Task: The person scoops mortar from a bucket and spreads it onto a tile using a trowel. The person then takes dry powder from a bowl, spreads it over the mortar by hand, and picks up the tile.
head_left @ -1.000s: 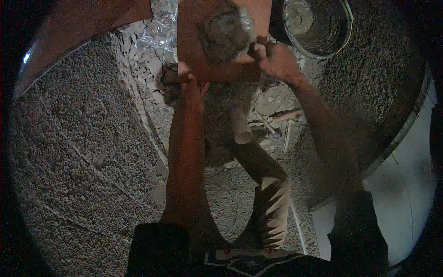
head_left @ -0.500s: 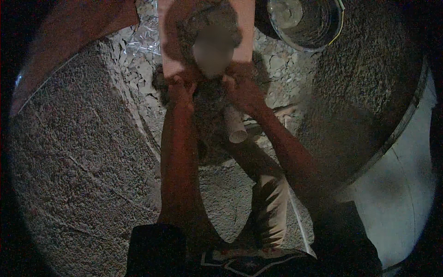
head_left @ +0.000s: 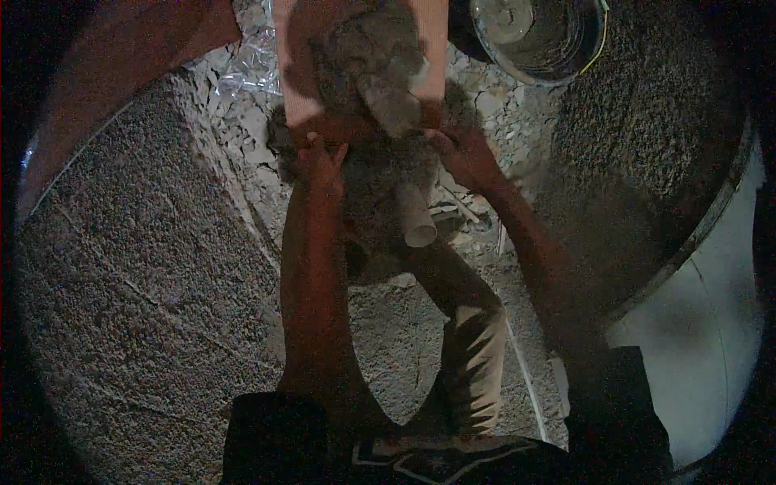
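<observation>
The left hand (head_left: pixel 321 158) is at the lower left corner of a reddish board (head_left: pixel 299 93), top centre of the frame, its thumb and fingers apparently pinching the near edge; what lies underneath is hidden. The right hand (head_left: pixel 462 158) is curled near the lower right corner, thumb uppermost, but shadow leaves me unable to tell what it pinches. Just beyond its thumb, a grey wedge (head_left: pixel 392 105) slants across the board; it could be a tool's blade or part of the load. A grey-brown mound (head_left: pixel 364 40) sits on the board above the hands.

To handle this well, I would keep the left pinch firm and the board level, since the soft-looking mound could slide toward the near edge. The right wrist is best kept loose, its movements short and low.

Below the hands, a pale tube (head_left: pixel 420 232) lies near the trousered leg (head_left: pixel 477 364). A bucket (head_left: pixel 537 77) stands in the upper right, and clear plastic scraps (head_left: pixel 252 77) lie left of the board.
</observation>
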`<state>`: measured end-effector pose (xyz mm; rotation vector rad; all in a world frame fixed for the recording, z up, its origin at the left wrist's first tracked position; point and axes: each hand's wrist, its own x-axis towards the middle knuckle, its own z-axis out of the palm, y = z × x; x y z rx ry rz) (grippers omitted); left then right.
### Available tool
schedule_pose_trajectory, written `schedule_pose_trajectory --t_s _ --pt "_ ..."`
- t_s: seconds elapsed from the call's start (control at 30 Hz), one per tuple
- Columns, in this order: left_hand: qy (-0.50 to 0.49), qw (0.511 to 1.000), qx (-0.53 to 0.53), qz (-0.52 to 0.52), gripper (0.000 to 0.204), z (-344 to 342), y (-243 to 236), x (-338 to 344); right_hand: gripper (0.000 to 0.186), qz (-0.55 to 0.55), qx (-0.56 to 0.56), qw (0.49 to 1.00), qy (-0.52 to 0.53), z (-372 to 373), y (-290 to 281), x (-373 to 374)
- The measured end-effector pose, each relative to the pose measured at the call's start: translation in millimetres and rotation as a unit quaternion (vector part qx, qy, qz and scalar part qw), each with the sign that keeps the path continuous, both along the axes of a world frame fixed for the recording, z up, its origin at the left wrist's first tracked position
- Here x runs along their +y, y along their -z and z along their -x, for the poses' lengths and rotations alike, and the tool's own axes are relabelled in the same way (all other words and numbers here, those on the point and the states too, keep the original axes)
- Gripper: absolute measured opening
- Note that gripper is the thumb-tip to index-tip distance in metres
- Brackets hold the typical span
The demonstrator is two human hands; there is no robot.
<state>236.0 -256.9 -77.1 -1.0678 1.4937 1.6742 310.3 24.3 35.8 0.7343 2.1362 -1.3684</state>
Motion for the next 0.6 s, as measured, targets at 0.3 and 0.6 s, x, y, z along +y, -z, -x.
schedule_pose_trajectory --t_s 0.3,0.6 --pt "-0.047 0.997 -0.022 -0.051 0.075 -3.1 1.0 13.1 0.044 -0.262 -0.175 0.94 -0.13 7.6 -57.0 -18.2" --pt "0.168 0.978 0.085 0.088 0.068 36.0 -5.8 0.3 0.042 -0.298 -0.072 0.947 0.1 -45.4 -110.8 91.0"
